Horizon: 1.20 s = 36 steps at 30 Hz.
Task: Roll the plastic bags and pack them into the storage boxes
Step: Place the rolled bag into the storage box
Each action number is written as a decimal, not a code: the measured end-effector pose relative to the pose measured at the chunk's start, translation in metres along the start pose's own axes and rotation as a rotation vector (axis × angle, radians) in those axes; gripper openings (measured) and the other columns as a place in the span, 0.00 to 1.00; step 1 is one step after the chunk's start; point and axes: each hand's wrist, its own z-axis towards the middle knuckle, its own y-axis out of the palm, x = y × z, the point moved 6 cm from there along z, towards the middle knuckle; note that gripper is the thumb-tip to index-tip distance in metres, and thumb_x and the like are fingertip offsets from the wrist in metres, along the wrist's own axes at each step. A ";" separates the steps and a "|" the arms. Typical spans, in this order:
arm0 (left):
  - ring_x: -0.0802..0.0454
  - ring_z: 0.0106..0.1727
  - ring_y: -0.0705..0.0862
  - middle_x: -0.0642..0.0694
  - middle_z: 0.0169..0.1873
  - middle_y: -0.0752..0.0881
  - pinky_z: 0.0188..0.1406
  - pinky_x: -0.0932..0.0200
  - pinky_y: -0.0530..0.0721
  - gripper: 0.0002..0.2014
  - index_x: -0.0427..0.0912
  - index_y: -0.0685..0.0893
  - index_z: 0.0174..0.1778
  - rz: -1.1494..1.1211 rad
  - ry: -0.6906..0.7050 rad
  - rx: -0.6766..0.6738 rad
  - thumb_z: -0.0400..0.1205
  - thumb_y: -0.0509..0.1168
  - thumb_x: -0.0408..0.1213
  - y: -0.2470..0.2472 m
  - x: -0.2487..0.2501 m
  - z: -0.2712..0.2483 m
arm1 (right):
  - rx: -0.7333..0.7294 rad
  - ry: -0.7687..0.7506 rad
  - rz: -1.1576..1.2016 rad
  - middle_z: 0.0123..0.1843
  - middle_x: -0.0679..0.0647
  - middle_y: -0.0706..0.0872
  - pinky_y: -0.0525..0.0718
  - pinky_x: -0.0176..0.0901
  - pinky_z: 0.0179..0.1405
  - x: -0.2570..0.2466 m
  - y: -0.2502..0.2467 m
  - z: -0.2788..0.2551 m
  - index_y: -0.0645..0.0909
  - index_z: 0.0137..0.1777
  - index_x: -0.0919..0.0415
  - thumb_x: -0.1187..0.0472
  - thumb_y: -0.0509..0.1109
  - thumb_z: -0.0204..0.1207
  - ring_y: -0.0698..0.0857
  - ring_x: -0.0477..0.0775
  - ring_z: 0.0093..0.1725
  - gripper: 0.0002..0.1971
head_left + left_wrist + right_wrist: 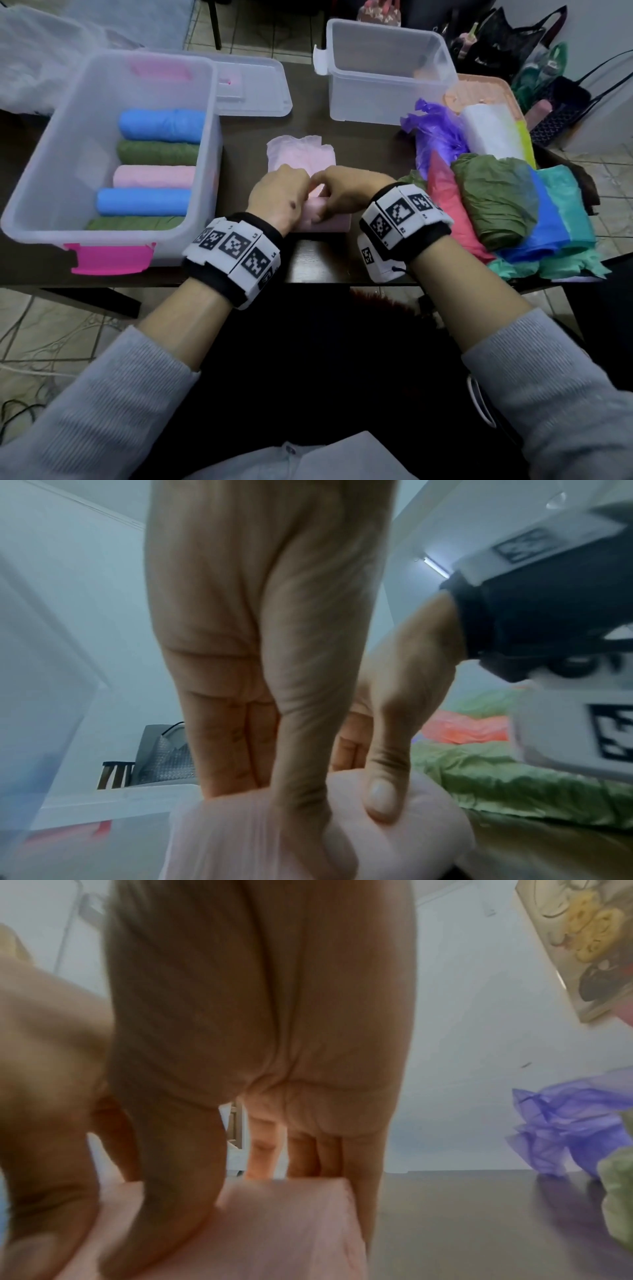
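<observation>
A pale pink plastic bag (pixel 303 156) lies flat on the dark table, its near end rolled into a thick roll (pixel 329 221). My left hand (pixel 279 198) and right hand (pixel 346 193) sit side by side on that roll, thumbs on the near side and fingers over the far side. The pink roll (pixel 411 821) shows under both thumbs in the left wrist view, and the pink roll (pixel 274 1229) fills the bottom of the right wrist view. A clear storage box (pixel 44 192) with pink latches at the left holds several rolled bags, blue, green and pink. A second clear box (pixel 387 92) stands empty at the back.
A clear lid (pixel 253 89) lies behind the left box. At the right a heap of loose bags: purple (pixel 435 126), red (pixel 448 205), olive green (pixel 493 195), blue and teal (pixel 565 205), plus a white roll on a peach tray (pixel 479 89). Dark bags sit on the floor beyond.
</observation>
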 end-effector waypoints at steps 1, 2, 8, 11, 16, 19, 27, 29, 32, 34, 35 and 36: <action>0.37 0.61 0.81 0.35 0.61 0.80 0.47 0.52 0.76 0.18 0.36 0.81 0.64 0.000 -0.001 0.009 0.79 0.62 0.23 -0.001 0.000 0.002 | 0.049 -0.006 0.013 0.60 0.51 0.82 0.75 0.42 0.58 0.000 -0.001 -0.001 0.75 0.68 0.54 0.57 0.78 0.69 0.79 0.52 0.61 0.27; 0.38 0.61 0.80 0.36 0.61 0.80 0.47 0.53 0.75 0.17 0.36 0.82 0.64 -0.009 -0.009 0.008 0.79 0.62 0.23 -0.003 -0.001 0.005 | 0.115 -0.023 0.010 0.63 0.53 0.81 0.75 0.41 0.57 -0.002 -0.001 -0.003 0.74 0.68 0.56 0.59 0.78 0.68 0.78 0.53 0.63 0.28; 0.44 0.62 0.79 0.40 0.59 0.83 0.54 0.60 0.76 0.13 0.36 0.81 0.62 -0.073 -0.084 -0.103 0.82 0.61 0.27 -0.012 -0.003 0.018 | 0.400 -0.028 -0.119 0.62 0.62 0.76 0.78 0.52 0.55 -0.017 0.020 -0.034 0.75 0.64 0.65 0.65 0.65 0.77 0.76 0.63 0.62 0.15; 0.55 0.49 0.76 0.47 0.50 0.82 0.37 0.70 0.72 0.08 0.46 0.81 0.53 0.028 -0.070 -0.227 0.80 0.66 0.32 -0.010 0.005 0.018 | 0.426 -0.025 -0.188 0.62 0.61 0.75 0.74 0.48 0.51 -0.026 0.037 -0.055 0.74 0.62 0.66 0.66 0.61 0.78 0.76 0.61 0.61 0.13; 0.53 0.61 0.79 0.51 0.63 0.83 0.54 0.62 0.75 0.25 0.48 0.82 0.67 0.153 -0.103 -0.404 0.73 0.76 0.42 0.007 -0.005 0.020 | 0.402 -0.015 -0.260 0.65 0.61 0.73 0.70 0.47 0.61 -0.029 0.052 -0.067 0.68 0.67 0.66 0.70 0.53 0.81 0.73 0.61 0.65 0.16; 0.50 0.61 0.82 0.50 0.59 0.85 0.61 0.54 0.80 0.27 0.46 0.83 0.64 0.077 -0.087 -0.350 0.68 0.79 0.42 0.007 -0.007 0.022 | 0.357 -0.022 -0.275 0.64 0.61 0.74 0.73 0.48 0.57 -0.027 0.048 -0.061 0.70 0.66 0.66 0.69 0.55 0.81 0.75 0.61 0.64 0.14; 0.45 0.52 0.84 0.46 0.48 0.86 0.52 0.52 0.83 0.13 0.45 0.89 0.48 -0.113 -0.003 -0.048 0.68 0.77 0.32 0.002 -0.013 0.016 | 0.023 0.026 -0.225 0.60 0.60 0.82 0.72 0.41 0.46 -0.013 0.020 -0.023 0.78 0.64 0.65 0.59 0.64 0.80 0.80 0.60 0.59 0.16; 0.44 0.51 0.83 0.47 0.42 0.83 0.47 0.54 0.81 0.13 0.44 0.87 0.48 -0.112 0.013 -0.039 0.68 0.76 0.32 0.007 -0.014 0.014 | -0.056 0.067 -0.213 0.56 0.55 0.84 0.73 0.41 0.48 -0.007 0.012 -0.016 0.80 0.63 0.60 0.51 0.67 0.78 0.80 0.56 0.55 0.18; 0.39 0.50 0.84 0.42 0.39 0.83 0.38 0.59 0.72 0.05 0.43 0.86 0.38 -0.064 0.042 0.000 0.71 0.73 0.30 0.009 -0.013 0.012 | -0.109 0.092 -0.236 0.59 0.52 0.84 0.74 0.41 0.51 -0.003 0.005 -0.009 0.80 0.66 0.55 0.50 0.68 0.77 0.78 0.52 0.52 0.19; 0.39 0.54 0.83 0.39 0.47 0.86 0.40 0.59 0.73 0.09 0.42 0.89 0.46 -0.061 0.039 -0.008 0.70 0.75 0.30 0.009 -0.013 0.015 | -0.100 0.099 -0.215 0.61 0.52 0.83 0.76 0.42 0.54 -0.003 0.004 -0.008 0.79 0.67 0.55 0.51 0.67 0.77 0.78 0.52 0.54 0.20; 0.40 0.56 0.83 0.40 0.51 0.86 0.43 0.59 0.74 0.13 0.43 0.89 0.50 -0.057 0.033 -0.025 0.70 0.76 0.30 0.009 -0.012 0.016 | -0.066 0.096 -0.193 0.64 0.53 0.82 0.77 0.43 0.57 -0.004 0.005 -0.008 0.78 0.68 0.56 0.53 0.67 0.77 0.78 0.53 0.58 0.20; 0.41 0.58 0.83 0.41 0.54 0.86 0.45 0.59 0.74 0.16 0.44 0.88 0.54 -0.056 0.020 -0.041 0.70 0.77 0.31 0.009 -0.013 0.018 | -0.010 0.087 -0.171 0.67 0.55 0.79 0.76 0.46 0.61 -0.005 0.005 -0.010 0.76 0.69 0.58 0.55 0.66 0.77 0.77 0.55 0.63 0.21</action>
